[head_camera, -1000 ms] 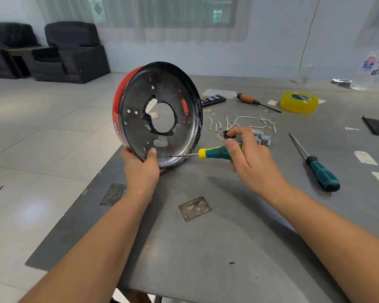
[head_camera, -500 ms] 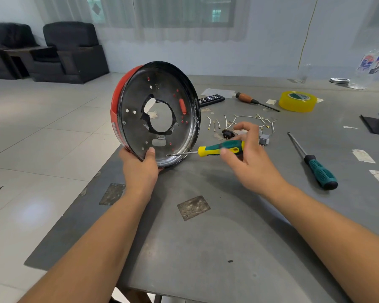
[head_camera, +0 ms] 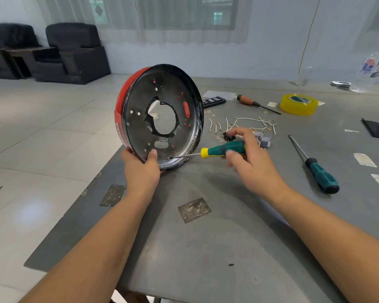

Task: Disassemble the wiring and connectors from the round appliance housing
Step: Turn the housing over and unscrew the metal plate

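Observation:
The round appliance housing (head_camera: 160,101), red outside and dark metal inside with a large centre hole, stands on edge at the table's left side. My left hand (head_camera: 141,169) grips its lower rim, thumb on the inner face. My right hand (head_camera: 249,165) holds a green and yellow screwdriver (head_camera: 222,149) by the handle; its tip touches the housing's lower inner face. Loose white wires (head_camera: 245,124) and grey connectors (head_camera: 263,140) lie on the table behind my right hand.
On the grey table (head_camera: 217,248) lie a second green screwdriver (head_camera: 315,167), an orange-handled screwdriver (head_camera: 255,103), a yellow tape roll (head_camera: 299,104), a remote (head_camera: 213,99) and paper scraps. A plastic bottle (head_camera: 373,68) stands far right. The table edge runs along the left.
My right hand's fingers have shifted around the screwdriver handle, as if turning it. The housing and my left hand have stayed in place.

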